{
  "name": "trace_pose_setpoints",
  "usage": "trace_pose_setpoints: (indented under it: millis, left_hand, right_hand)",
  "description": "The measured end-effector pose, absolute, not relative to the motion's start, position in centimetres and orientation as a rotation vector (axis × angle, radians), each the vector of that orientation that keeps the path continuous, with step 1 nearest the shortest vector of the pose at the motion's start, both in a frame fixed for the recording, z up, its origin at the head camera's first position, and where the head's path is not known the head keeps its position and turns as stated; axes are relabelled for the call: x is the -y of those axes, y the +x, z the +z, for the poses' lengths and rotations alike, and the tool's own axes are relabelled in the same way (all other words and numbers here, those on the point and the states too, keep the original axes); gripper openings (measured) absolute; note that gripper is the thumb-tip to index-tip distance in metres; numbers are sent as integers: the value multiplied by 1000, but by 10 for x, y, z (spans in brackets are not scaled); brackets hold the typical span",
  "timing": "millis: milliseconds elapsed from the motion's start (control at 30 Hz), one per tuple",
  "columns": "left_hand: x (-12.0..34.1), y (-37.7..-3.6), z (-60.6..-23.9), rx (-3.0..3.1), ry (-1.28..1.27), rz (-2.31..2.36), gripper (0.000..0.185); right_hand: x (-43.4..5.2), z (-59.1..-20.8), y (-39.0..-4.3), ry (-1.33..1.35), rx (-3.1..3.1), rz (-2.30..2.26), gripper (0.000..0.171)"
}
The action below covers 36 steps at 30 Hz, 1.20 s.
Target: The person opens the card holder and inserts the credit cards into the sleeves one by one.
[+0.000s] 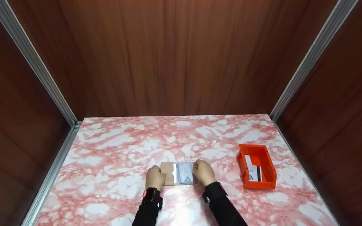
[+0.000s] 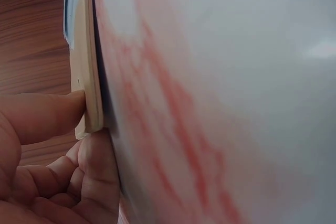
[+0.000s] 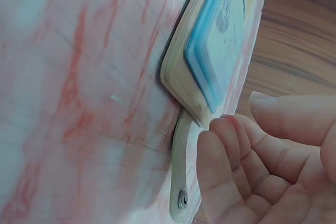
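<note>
- The left hand point(image 1: 155, 177) holds the left edge of a tan card wallet point(image 1: 168, 173), thumb on top and curled fingers point(image 2: 100, 177) at its edge.
- The right hand point(image 1: 203, 172) curls its fingers point(image 3: 220, 150) against the wallet's right corner, beside a snap tab point(image 3: 181, 182).
- Between the hands, the wallet lies flat on the pink marble tabletop point(image 1: 121, 150), a stack of blue-tinted cards point(image 1: 184, 176) on it.
- Right of the right hand, well apart, an orange bin point(image 1: 270, 169) holds cards point(image 1: 252, 171).

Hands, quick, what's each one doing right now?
Left hand: pinches the tan card holder's left edge.
Right hand: fingers curled at its right end, grip unclear.
</note>
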<state>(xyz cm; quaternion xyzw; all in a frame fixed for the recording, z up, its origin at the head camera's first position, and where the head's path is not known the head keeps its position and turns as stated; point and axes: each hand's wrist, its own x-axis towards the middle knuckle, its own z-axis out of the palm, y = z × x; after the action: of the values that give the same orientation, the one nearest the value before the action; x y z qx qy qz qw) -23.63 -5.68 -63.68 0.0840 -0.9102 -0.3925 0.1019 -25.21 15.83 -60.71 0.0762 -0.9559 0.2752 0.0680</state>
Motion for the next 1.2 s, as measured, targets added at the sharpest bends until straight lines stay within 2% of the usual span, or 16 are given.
trace_pose_setpoints:
  millis: [367, 700, 1200]
  left_hand:
    - [57, -238, -637, 2687, 264, -1161, 16]
    - [57, -238, -637, 2703, 268, -1168, 18]
    - [57, -237, -638, 2694, 257, -1172, 18]
  right_hand:
    - [-155, -604, -261, 268, 2921, 832, 9]
    - [-150, -603, -270, 291, 2959, 809, 20]
    - [-146, -607, -278, 344, 2925, 723, 15]
